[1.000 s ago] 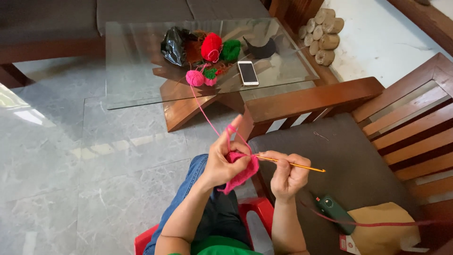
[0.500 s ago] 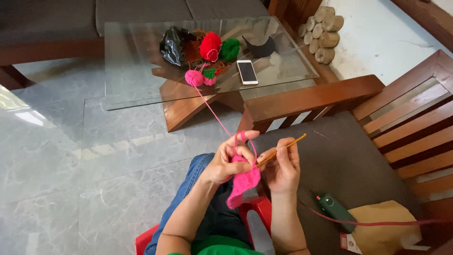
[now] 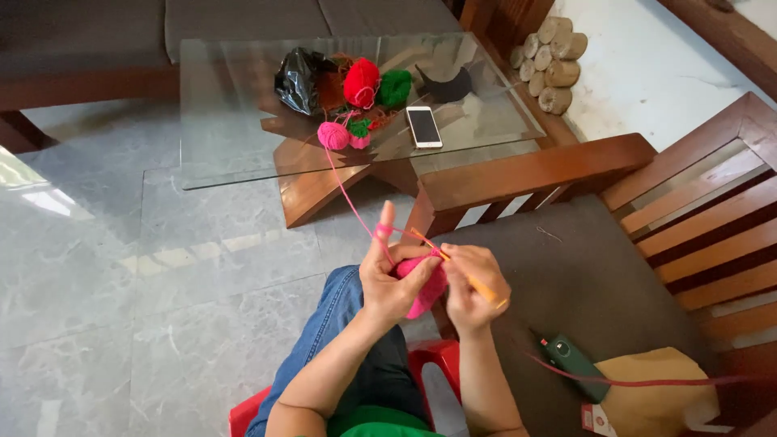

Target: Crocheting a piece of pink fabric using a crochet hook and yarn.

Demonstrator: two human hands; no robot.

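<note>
Grip first: my left hand pinches the pink crochet piece, index finger up with the pink strand looped over it; my right hand is closed on the orange hook, tip in the work. Piece is small, near me. Pink yarn ball on the far glass counter looks mostly full, so I judge plenty left.

Left hand index raised, fingers curled; right hand grip pinched, forearms converging.
</note>
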